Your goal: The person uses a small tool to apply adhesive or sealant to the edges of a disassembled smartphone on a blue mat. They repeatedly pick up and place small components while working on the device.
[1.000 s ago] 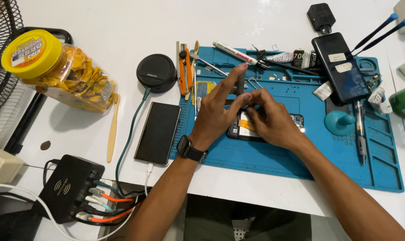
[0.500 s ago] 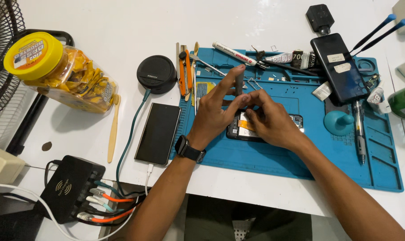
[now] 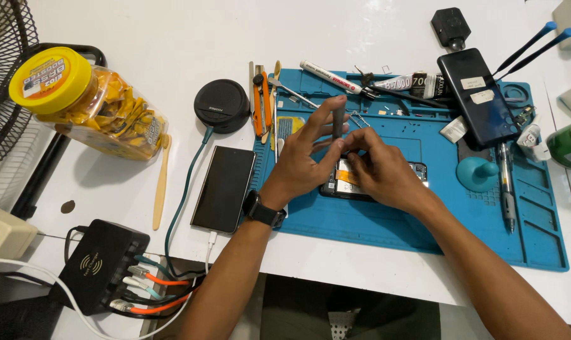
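A white surface (image 3: 140,38) carries a blue repair mat (image 3: 386,220). At mat centre lies an opened phone (image 3: 345,182). Left hand (image 3: 301,160) pinches an upright screwdriver (image 3: 339,119); right hand (image 3: 380,170) presses fingertips onto the phone.

A white table (image 3: 140,38) is seen filling most of the view, evenly and brightly lit, with soft shadows cast beneath the items on it. A black wire fan guard (image 3: 2,75) is seen at the left edge. A dark floor (image 3: 298,308) is glimpsed below the table's near edge.
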